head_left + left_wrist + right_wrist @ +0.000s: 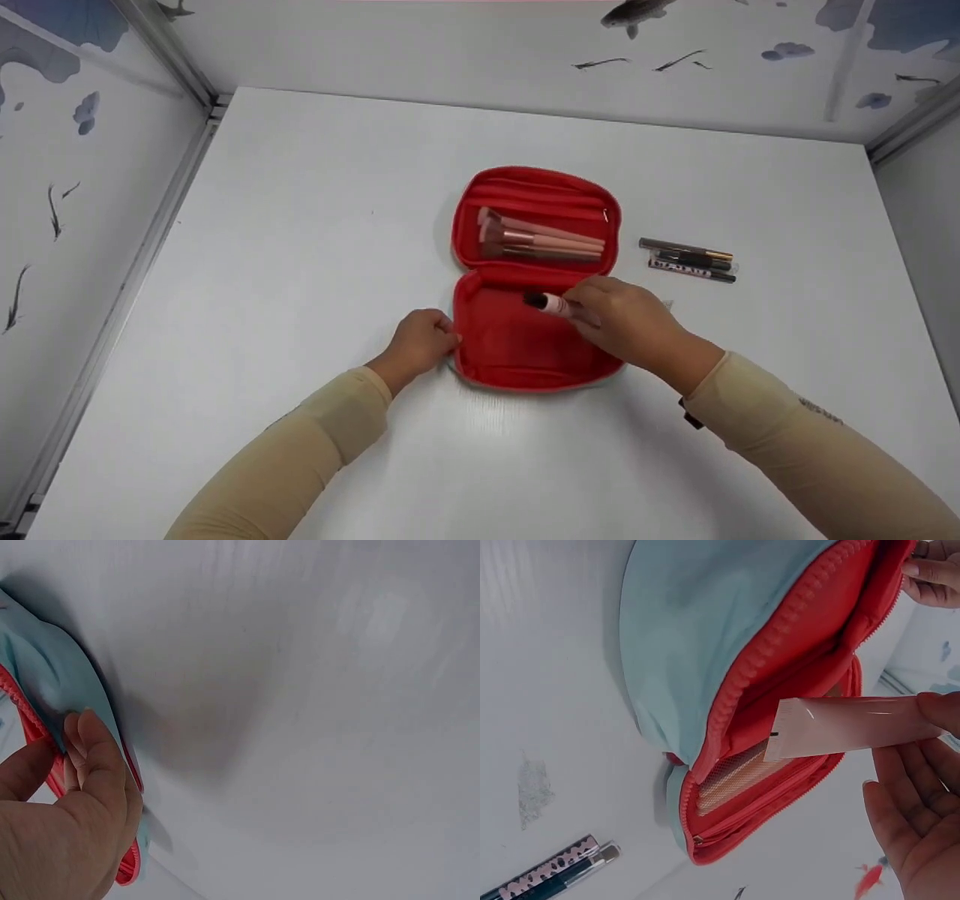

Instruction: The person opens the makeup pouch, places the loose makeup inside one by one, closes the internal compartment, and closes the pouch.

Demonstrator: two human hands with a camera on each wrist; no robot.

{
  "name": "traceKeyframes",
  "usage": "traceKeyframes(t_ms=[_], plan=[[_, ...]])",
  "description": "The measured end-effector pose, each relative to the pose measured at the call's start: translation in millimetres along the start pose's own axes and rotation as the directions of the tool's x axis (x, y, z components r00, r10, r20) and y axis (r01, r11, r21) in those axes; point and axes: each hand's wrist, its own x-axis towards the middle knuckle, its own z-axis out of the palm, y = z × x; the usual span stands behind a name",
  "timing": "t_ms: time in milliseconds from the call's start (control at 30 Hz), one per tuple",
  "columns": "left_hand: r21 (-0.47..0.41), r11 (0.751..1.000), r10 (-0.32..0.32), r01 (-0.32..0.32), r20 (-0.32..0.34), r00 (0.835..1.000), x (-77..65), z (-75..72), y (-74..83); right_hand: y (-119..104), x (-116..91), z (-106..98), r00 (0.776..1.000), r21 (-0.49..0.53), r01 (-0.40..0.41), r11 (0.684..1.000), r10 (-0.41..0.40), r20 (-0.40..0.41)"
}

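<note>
A cosmetic bag (517,345), red inside and light blue outside, lies unzipped and spread open on the table. My left hand (420,341) pinches the left rim of its near half between thumb and fingers; the left wrist view shows the blue outer side (64,671) beside those fingers. Over the near half, my right hand (634,322) holds a pale pink squeeze tube (847,726). The tube's dark end points left in the head view, and its flat crimped end shows in the right wrist view. Several makeup brushes (551,241) lie in the bag's far half.
Several slim cosmetic pencils (688,259) lie side by side on the white table (315,225), right of the bag. A small translucent patch (534,791) is on the table near them. Printed wall panels (450,52) border the back and sides.
</note>
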Motion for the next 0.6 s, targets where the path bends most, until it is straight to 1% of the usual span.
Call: traceKeyframes(t_ms=[200, 333, 500, 600], plan=[[0.001, 1.0, -0.01, 0.01, 0.013, 1.0, 0.9, -0.1, -0.3, -4.4, 2.0, 10.2, 0.995, -0.001, 0.084, 0.996, -0.084, 0.047], [0.008, 1.0, -0.005, 0.005, 0.012, 1.0, 0.2, -0.1, -0.2, -7.3, 3.1, 16.1, 0.989, -0.029, 0.127, 0.992, -0.124, 0.078], [0.018, 1.0, 0.011, -0.011, 0.004, 1.0, -2.0, -0.2, 0.7, -11.4, 4.8, 21.6, 0.983, -0.052, 0.116, 0.992, -0.107, 0.151], [0.023, 1.0, 0.013, -0.013, 0.0, 1.0, -2.5, -0.6, 0.7, -13.9, 5.7, 23.9, 0.973, -0.043, 0.099, 0.994, -0.088, 0.214]])
